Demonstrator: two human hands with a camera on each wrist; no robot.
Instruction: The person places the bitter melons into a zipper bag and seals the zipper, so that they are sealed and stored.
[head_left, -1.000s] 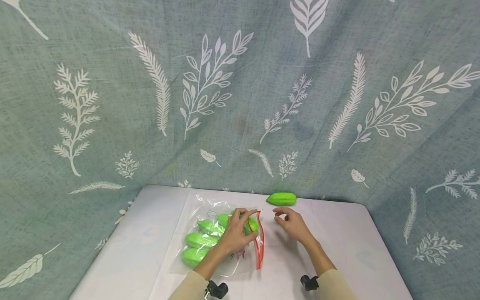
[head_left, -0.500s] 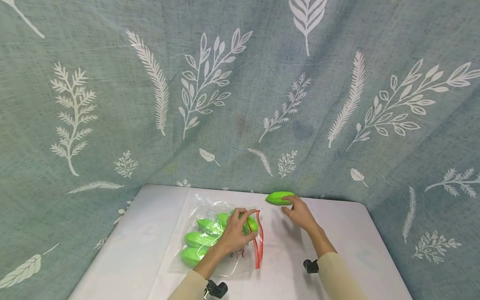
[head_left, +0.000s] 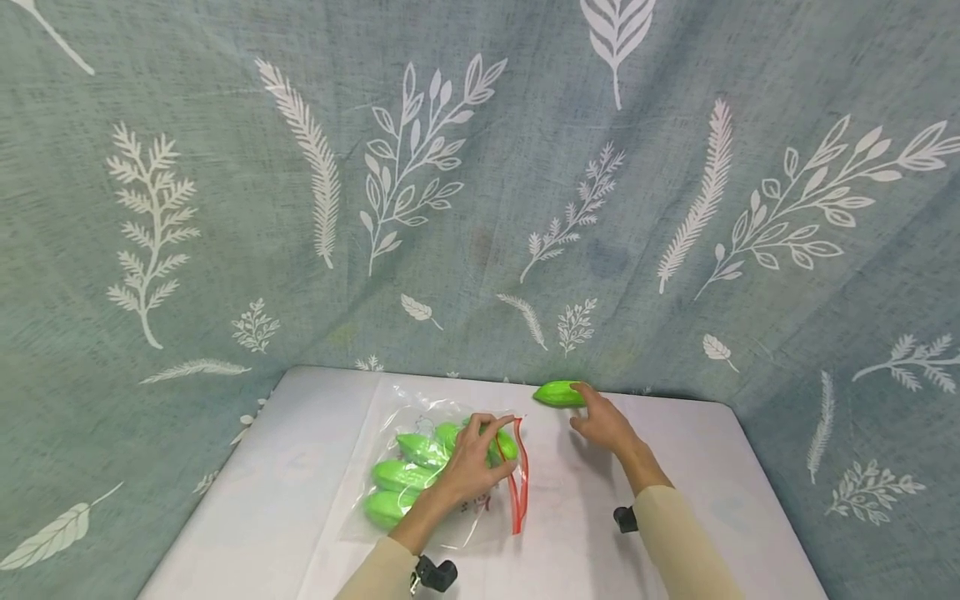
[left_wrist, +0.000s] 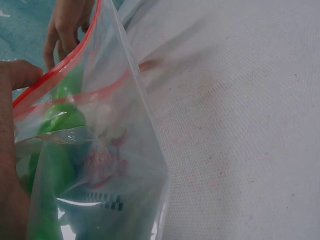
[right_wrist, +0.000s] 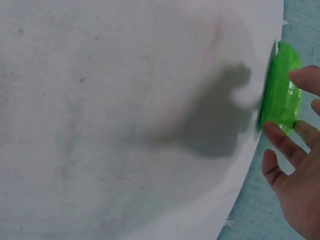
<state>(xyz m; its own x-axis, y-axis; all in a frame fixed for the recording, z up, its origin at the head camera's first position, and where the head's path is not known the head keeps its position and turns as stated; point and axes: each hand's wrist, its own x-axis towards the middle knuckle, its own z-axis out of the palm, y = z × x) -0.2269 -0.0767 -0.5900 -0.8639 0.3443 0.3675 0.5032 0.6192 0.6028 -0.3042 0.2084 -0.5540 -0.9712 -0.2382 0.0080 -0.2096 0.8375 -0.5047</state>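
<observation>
A clear zip bag [head_left: 480, 529] with a red seal [head_left: 523, 475] lies flat, its mouth facing right, and several green ridged gourds [head_left: 399, 475] are inside. My left hand [head_left: 471, 462] holds the bag at its mouth, index finger and thumb at the red edges, which stand apart in the left wrist view. One more green gourd [head_left: 557, 393] lies outside at the table's back edge. My right hand [head_left: 607, 427] has reached its right end; in the right wrist view spread fingertips [right_wrist: 280, 137] overlap this gourd [right_wrist: 281, 90].
A white cloth covers the table [head_left: 712, 483]. Behind it and along both sides hangs a grey-green curtain [head_left: 465, 317] with white leaf prints, close to the back edge. Dark wrist cameras [head_left: 437, 575] sit on both wrists.
My right hand has moved up and right from beside the bag mouth to the lone gourd, which stays in place. The left hand keeps its hold on the bag.
</observation>
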